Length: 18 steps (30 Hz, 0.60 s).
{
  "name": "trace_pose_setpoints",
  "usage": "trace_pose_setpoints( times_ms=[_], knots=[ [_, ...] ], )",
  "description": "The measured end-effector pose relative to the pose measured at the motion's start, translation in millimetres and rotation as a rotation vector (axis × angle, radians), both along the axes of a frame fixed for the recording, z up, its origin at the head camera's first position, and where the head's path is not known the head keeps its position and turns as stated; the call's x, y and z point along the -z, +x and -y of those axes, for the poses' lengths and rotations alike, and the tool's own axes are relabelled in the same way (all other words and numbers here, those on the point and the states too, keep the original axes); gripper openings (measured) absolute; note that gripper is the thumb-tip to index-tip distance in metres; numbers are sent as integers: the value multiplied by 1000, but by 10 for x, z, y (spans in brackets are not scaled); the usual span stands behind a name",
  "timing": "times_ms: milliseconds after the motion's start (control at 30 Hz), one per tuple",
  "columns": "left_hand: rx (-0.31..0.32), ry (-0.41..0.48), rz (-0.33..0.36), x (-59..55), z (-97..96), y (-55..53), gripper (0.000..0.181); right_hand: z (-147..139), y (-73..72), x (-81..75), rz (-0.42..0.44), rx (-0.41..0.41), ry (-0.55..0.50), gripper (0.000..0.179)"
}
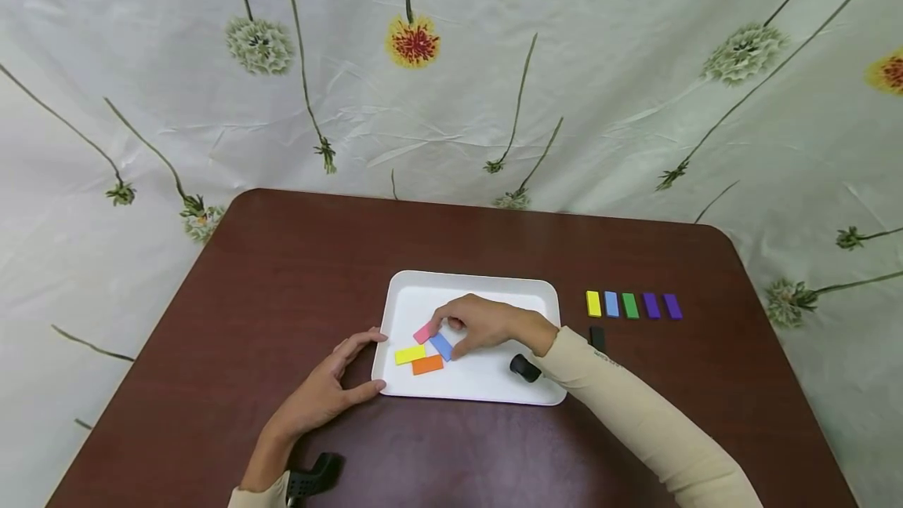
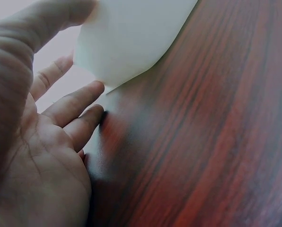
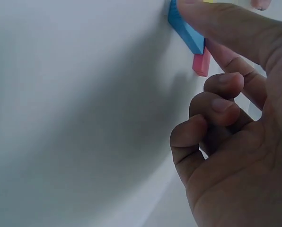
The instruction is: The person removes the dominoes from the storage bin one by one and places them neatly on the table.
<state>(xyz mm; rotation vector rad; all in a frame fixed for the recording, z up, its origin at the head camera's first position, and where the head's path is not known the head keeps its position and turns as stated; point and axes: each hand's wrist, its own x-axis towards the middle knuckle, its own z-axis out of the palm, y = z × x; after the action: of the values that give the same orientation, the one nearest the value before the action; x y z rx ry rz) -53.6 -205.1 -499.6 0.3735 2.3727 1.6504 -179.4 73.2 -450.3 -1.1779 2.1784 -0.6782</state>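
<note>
On the white tray [image 1: 480, 388], the right hand [image 1: 487, 325] pinches the blue block [image 1: 440, 347] between thumb and forefinger, the other fingers curled in; whether the forefinger also touches the pink block [image 1: 422, 334] I cannot tell. The left hand [image 1: 320, 389] is spread, thumb and a fingertip resting on the tray's rim at nine o'clock. Seen from the head camera, the blue block lies in a loose cluster on the tray's nine o'clock side: itself at about two o'clock, pink just before twelve, the yellow block [image 1: 410, 355] near nine, the orange block [image 1: 427, 365] at six. The step looks like fitting blue into that cluster. To do it well, I would grip it by its ends, low and lightly, nudge it flat along the tray, and line it up by its corners, toward pink at one end and orange at the other. The pink one sits so near the fingertip that a careless release could drag it, so the thumb and finger should part slowly and lift straight up. A light touch from the left hand should be enough to steady the tray. The black cylinder [image 1: 525, 368] at the tray's four o'clock stands close to the right sleeve [image 1: 600, 382], so the forearm is best raised when it leaves for the row of blocks [image 1: 631, 306] on the counter [image 1: 317, 257] toward three o'clock.
</note>
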Motion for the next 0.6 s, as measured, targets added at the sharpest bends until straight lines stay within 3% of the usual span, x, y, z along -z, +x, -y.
trace_pose_setpoints(
  times_ms=[433, 600],
  knots=[
    [-7, -14, -32, 10, 13, -10, 63, -7, 77, 5, -2, 4, 60, 46],
    [-8, -2, -41, 29, 4, -1, 62, -4, 97, 22, -18, 2, 80, 41]
  ],
)
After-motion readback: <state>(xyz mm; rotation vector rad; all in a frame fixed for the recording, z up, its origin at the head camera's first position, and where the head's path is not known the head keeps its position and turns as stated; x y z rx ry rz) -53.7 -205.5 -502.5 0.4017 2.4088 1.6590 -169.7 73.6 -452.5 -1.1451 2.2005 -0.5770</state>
